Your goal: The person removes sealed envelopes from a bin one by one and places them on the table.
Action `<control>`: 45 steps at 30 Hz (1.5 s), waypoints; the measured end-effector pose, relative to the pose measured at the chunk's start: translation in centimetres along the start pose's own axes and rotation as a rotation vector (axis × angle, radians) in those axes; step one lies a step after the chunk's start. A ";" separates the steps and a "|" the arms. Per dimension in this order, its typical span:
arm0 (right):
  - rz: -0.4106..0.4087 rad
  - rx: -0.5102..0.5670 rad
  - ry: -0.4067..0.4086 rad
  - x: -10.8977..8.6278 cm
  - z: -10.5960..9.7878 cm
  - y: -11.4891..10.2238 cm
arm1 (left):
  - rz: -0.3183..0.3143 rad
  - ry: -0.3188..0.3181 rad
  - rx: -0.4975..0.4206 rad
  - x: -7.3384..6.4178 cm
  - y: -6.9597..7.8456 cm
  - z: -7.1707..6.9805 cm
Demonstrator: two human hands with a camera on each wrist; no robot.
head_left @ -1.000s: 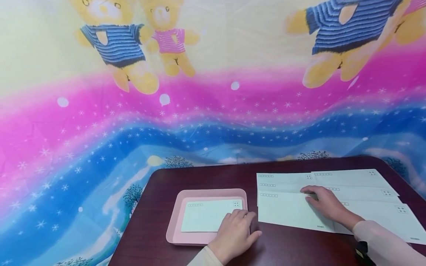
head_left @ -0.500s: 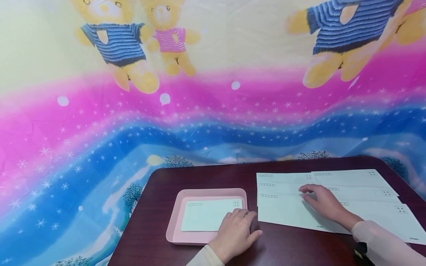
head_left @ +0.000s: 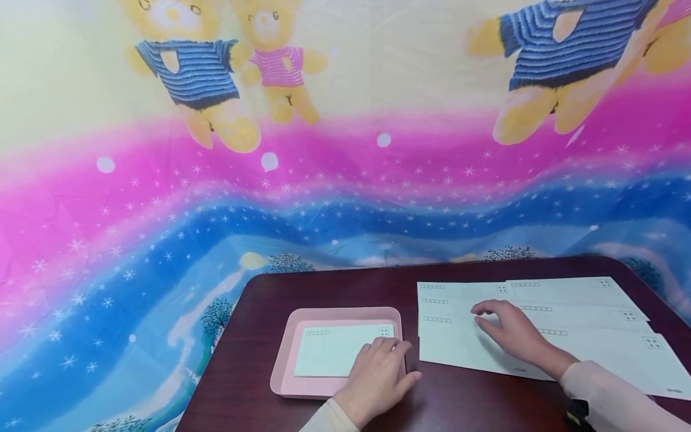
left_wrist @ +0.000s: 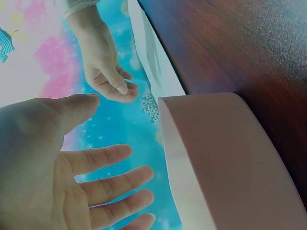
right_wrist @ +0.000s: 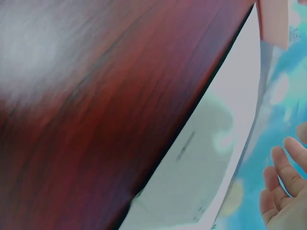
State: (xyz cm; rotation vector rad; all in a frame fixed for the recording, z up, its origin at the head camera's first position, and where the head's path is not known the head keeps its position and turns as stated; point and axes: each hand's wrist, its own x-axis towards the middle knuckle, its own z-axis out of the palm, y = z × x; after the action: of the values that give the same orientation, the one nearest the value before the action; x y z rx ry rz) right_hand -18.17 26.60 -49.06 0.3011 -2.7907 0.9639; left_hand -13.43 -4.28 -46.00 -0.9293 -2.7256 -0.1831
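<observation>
In the head view my left hand [head_left: 375, 378] hovers over the right front corner of a pink tray [head_left: 282, 360]. The left wrist view shows its fingers apart, with nothing held, beside the tray wall [left_wrist: 220, 158]. A pale envelope [head_left: 329, 351] printed with small boxes lies in the tray, partly covered by that hand. My right hand [head_left: 515, 336] is above the overlapping pale envelopes [head_left: 453, 345] on the right of the table. Its fingers are loosely bent and hold nothing; in the right wrist view a gap shows between the right hand [right_wrist: 285, 187] and the envelopes [right_wrist: 192, 148].
The dark red wooden table [head_left: 324, 288] has rounded back corners. Behind it hangs a colourful cloth [head_left: 345, 180] with printed bears. A strip of table separates the tray from the envelopes. A black device [head_left: 577, 414] sits at the right wrist.
My right hand has shifted a little to the left above the envelopes. The left hand has barely moved, and tray and envelopes stay in place.
</observation>
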 end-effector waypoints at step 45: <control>-0.174 0.011 -0.040 -0.4 3.7 -9.6 | -0.130 -0.031 -0.025 -2.1 -3.7 -1.1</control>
State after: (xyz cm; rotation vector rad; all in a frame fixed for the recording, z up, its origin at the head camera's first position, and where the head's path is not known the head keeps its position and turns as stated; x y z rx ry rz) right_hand -15.77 16.95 -46.42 0.5604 -2.7396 0.9422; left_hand -13.86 -8.67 -45.65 -0.7683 -2.8197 -0.2294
